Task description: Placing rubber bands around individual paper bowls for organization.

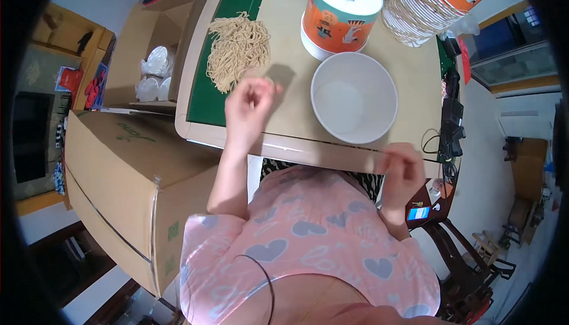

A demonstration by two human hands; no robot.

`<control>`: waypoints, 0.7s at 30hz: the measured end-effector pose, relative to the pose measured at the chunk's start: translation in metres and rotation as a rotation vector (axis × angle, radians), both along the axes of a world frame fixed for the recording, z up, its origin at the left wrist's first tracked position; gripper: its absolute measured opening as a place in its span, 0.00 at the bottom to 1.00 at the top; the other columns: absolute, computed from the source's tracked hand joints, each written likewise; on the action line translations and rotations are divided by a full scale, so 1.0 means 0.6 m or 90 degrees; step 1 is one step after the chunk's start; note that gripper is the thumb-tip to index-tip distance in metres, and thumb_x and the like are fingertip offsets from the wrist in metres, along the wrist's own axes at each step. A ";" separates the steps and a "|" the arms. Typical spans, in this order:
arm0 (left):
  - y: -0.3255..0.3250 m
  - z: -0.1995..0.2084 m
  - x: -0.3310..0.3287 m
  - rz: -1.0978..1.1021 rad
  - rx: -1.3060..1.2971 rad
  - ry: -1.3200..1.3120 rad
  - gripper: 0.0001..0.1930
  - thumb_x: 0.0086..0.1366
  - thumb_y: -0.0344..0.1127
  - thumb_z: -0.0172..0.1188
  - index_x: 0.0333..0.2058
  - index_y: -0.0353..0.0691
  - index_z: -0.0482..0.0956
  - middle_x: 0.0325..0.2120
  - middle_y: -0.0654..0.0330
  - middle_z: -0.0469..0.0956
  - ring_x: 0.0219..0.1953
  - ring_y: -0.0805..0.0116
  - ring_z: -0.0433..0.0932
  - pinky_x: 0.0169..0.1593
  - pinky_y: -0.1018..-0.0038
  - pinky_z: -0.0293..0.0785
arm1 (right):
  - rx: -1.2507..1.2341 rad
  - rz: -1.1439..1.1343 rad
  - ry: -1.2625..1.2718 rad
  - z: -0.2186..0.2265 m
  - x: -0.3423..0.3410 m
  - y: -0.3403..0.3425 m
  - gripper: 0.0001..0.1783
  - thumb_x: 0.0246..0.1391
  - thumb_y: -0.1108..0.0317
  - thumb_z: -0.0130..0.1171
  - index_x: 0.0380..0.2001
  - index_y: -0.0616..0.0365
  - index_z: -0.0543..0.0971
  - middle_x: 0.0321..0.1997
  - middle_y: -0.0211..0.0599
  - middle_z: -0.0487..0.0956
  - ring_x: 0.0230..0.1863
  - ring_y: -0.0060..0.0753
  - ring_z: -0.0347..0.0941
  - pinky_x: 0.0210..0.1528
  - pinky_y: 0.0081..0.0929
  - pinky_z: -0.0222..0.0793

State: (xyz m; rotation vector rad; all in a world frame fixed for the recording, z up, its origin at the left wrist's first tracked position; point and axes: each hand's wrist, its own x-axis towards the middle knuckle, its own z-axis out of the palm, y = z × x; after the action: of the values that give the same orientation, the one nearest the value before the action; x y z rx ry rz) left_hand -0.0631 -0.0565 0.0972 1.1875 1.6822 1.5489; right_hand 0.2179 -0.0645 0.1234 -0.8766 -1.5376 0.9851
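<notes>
My left hand [249, 104] is raised over the table's near edge, just below a loose heap of beige cords [238, 51]. Its fingers curl into a pinch; whatever they hold, if anything, is too small to see. My right hand [404, 177], slightly blurred, hovers at the near edge on the right with its fingers closed in. Between and beyond the hands, a white paper bucket [354, 97] lies with its open mouth toward me and nothing inside. Behind it stands an upside-down stack of orange and green printed buckets [341, 26]. Neither hand touches the bucket.
A taller stack of nested buckets [430, 8] with cords along its rims leans at the far right. Black adapters and cables [451, 117] line the table's right edge. On the left are a large closed carton [118, 165] and an open box [142, 34] holding white wrapped items.
</notes>
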 end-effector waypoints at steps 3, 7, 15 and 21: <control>-0.089 0.044 0.045 -0.149 0.068 -0.095 0.04 0.57 0.21 0.60 0.30 0.37 0.76 0.28 0.63 0.79 0.24 0.85 0.70 0.26 0.84 0.64 | -0.070 0.141 0.020 0.019 -0.050 -0.020 0.09 0.56 0.82 0.47 0.37 0.67 0.76 0.39 0.41 0.75 0.24 0.21 0.71 0.25 0.16 0.68; -0.131 0.032 0.082 -0.228 -0.002 -0.020 0.08 0.53 0.16 0.60 0.32 0.33 0.76 0.25 0.62 0.77 0.25 0.80 0.69 0.29 0.83 0.64 | -0.226 0.253 0.005 -0.009 -0.095 -0.004 0.10 0.55 0.82 0.50 0.39 0.66 0.79 0.41 0.41 0.76 0.27 0.23 0.73 0.28 0.16 0.69; -0.124 -0.015 0.092 -0.153 -0.030 -0.053 0.06 0.53 0.22 0.64 0.30 0.37 0.78 0.25 0.63 0.77 0.24 0.75 0.71 0.27 0.80 0.68 | -0.356 0.236 0.023 -0.044 -0.106 -0.026 0.10 0.55 0.82 0.52 0.38 0.66 0.79 0.43 0.42 0.76 0.31 0.22 0.73 0.32 0.16 0.71; -0.120 -0.021 0.090 -0.248 -0.054 -0.013 0.05 0.53 0.23 0.63 0.30 0.36 0.77 0.26 0.61 0.76 0.24 0.71 0.73 0.27 0.78 0.69 | -0.211 0.205 -0.031 -0.041 -0.093 -0.036 0.03 0.55 0.79 0.55 0.34 0.66 0.76 0.38 0.43 0.77 0.29 0.22 0.73 0.31 0.16 0.71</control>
State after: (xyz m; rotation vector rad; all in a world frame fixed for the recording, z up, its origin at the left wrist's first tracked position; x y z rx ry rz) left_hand -0.0094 -0.1287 0.0845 1.3530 1.3857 1.2332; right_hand 0.1623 -0.0863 0.0988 -0.9004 -1.6137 1.4936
